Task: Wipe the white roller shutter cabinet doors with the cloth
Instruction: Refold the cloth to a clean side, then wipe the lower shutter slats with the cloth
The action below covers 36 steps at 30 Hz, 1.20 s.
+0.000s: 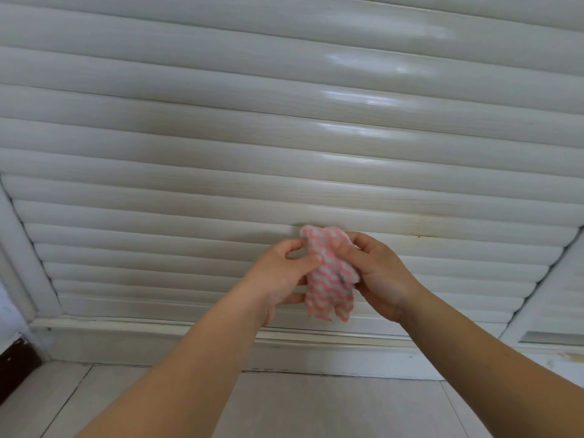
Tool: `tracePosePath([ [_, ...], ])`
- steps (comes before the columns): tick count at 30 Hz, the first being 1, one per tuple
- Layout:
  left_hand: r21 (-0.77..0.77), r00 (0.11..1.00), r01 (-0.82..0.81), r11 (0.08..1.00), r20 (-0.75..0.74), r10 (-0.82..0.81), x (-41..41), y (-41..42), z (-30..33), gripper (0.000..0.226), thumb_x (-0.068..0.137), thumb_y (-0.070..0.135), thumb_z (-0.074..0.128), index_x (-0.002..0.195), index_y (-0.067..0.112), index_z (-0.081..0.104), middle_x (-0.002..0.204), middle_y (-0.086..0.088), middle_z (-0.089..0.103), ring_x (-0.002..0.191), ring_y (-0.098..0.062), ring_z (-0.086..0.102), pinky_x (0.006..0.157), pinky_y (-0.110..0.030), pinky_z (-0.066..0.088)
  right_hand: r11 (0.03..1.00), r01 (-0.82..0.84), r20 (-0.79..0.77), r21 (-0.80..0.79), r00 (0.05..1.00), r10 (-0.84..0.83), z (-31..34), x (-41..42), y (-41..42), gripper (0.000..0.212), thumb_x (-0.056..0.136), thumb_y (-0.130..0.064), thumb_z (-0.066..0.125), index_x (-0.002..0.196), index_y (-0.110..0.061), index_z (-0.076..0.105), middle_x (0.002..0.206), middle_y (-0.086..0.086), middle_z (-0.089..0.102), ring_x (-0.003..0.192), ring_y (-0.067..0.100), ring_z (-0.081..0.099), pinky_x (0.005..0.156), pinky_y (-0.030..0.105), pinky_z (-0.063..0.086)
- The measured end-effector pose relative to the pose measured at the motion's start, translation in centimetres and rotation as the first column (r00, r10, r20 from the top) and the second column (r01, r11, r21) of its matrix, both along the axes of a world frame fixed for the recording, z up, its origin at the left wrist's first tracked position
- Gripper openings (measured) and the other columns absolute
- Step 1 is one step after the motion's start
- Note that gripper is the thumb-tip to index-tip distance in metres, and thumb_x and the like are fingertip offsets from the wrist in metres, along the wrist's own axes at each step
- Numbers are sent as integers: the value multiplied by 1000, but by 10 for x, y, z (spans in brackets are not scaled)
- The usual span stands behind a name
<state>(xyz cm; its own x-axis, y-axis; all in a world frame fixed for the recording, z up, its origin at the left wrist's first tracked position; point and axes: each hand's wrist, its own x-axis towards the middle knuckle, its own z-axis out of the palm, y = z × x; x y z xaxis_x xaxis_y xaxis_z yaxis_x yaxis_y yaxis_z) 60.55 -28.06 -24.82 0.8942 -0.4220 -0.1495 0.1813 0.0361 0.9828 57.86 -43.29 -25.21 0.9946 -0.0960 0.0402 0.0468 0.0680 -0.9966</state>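
The white roller shutter door (284,137) of glossy horizontal slats fills most of the view. A bunched pink-and-white zigzag cloth (328,276) hangs in front of its lower slats. My left hand (281,273) pinches the cloth's left edge between thumb and fingers. My right hand (376,273) grips the cloth's right side with curled fingers. Both hands hold it close to the shutter, a little above the bottom rail (189,311). A small brownish stain (426,236) marks a slat to the right of the hands.
A white plinth (158,346) runs under the shutter, with a pale tiled floor (316,406) below. White frame posts stand at the left (19,248) and right (553,295). A dark patch (15,365) sits at the lower left.
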Motion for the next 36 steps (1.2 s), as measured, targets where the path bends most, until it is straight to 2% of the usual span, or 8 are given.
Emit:
tracePosePath([
  [8, -53, 983, -107, 993, 143, 114, 8, -15, -6, 41, 85, -10, 54, 118, 12, 53, 96, -11, 65, 76, -17, 61, 66, -27, 50, 994, 59, -32, -95, 998, -62, -5, -7, -11, 4, 81, -11, 69, 84, -11, 66, 78, 3, 70, 66, 13, 65, 56, 23, 48],
  [13, -63, 979, -84, 994, 183, 94, 6, -32, -6, 38, 86, -11, 50, 114, 14, 53, 92, -6, 65, 76, -16, 61, 66, -26, 49, 995, 86, -18, -49, 996, -87, -6, -12, -23, 4, 81, -10, 69, 85, -10, 69, 82, 5, 72, 76, 20, 66, 72, 34, 49],
  [19, 227, 901, -246, 942, 411, 136, 2, -49, -14, 21, 87, 24, 54, 105, 25, 65, 104, -6, 67, 93, -25, 64, 83, -40, 53, 973, 228, 84, -20, 970, -226, -7, -11, -23, 4, 92, -8, 58, 88, -7, 60, 72, 4, 66, 56, 15, 55, 51, 25, 41],
  [21, 322, 874, -306, 896, 468, 130, 1, -49, -14, 22, 83, 33, 52, 99, 32, 67, 102, -7, 66, 96, -29, 62, 81, -39, 53, 970, 244, 76, -2, 967, -243, -9, -9, -24, 5, 94, -10, 54, 95, -6, 57, 86, 9, 68, 68, 18, 62, 60, 31, 47],
  [24, 160, 937, -185, 970, 325, 125, -4, -48, -10, 25, 92, 10, 48, 94, 29, 64, 86, -3, 67, 75, -24, 64, 60, -28, 52, 965, 180, 28, 191, 982, -189, -11, -10, -24, 12, 94, -7, 53, 106, -3, 54, 97, 13, 69, 79, 21, 69, 64, 31, 54],
  [29, -16, 970, -120, 993, 211, 121, -6, -49, -11, 32, 92, -2, 46, 112, 22, 53, 92, 2, 66, 74, -13, 63, 61, -25, 47, 986, 100, -72, 130, 993, -91, -16, -12, -27, 20, 88, -16, 61, 108, -11, 64, 86, -1, 73, 72, 9, 69, 62, 23, 52],
  [33, -31, 970, -94, 995, 220, 99, -4, -53, -12, 30, 91, -3, 49, 111, 19, 52, 84, 8, 66, 72, -7, 62, 57, -17, 49, 968, -9, -126, 252, 991, 42, -17, -14, -30, 37, 79, -27, 63, 112, -10, 65, 104, 10, 70, 90, 23, 67, 85, 40, 51],
  [36, 50, 942, -147, 988, 310, 125, -2, -59, -15, 26, 89, -1, 52, 110, 14, 53, 89, 2, 65, 78, -10, 61, 63, -13, 48, 970, 11, -63, 244, 998, 4, -19, -15, -31, 34, 80, -23, 62, 109, -6, 66, 101, 15, 70, 86, 27, 67, 80, 42, 52],
])
